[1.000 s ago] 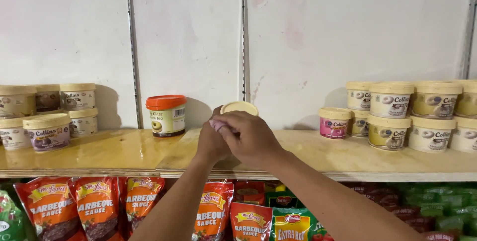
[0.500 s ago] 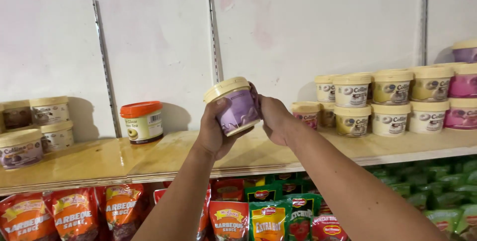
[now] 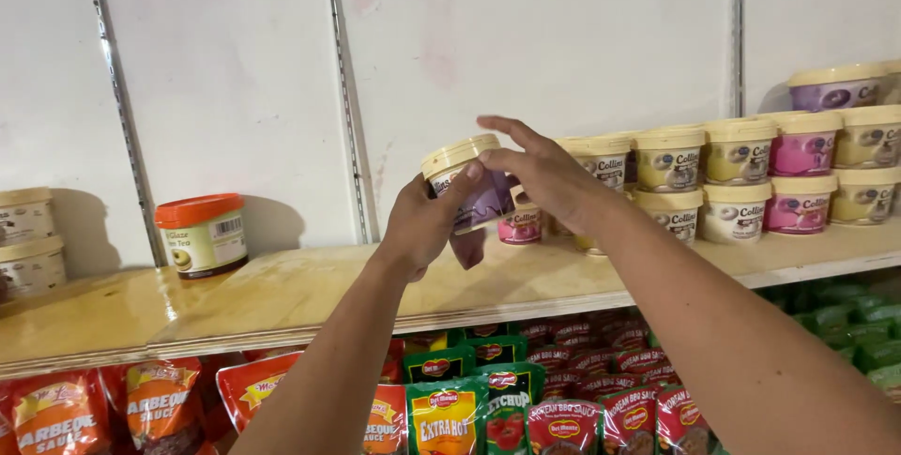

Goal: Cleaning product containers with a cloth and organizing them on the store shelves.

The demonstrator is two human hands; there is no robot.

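A small purple tub with a cream lid [image 3: 466,180] is held tilted in the air above the wooden shelf [image 3: 282,300]. My left hand [image 3: 424,225] grips it from below and behind. My right hand [image 3: 542,174] rests on its right side with the fingers spread over the top. To the right, stacked tubs [image 3: 751,174] in cream, pink and purple stand on the shelf.
An orange-lidded tub [image 3: 202,233] stands alone at the left of the shelf, with cream tubs [image 3: 26,239] at the far left edge. Metal shelf rails [image 3: 347,98] run up the white wall. Sauce pouches [image 3: 469,408] fill the shelf below.
The tub came up off the shelf a second ago and has moved right with both hands. My right fingers have spread apart over it. The view has shifted right.
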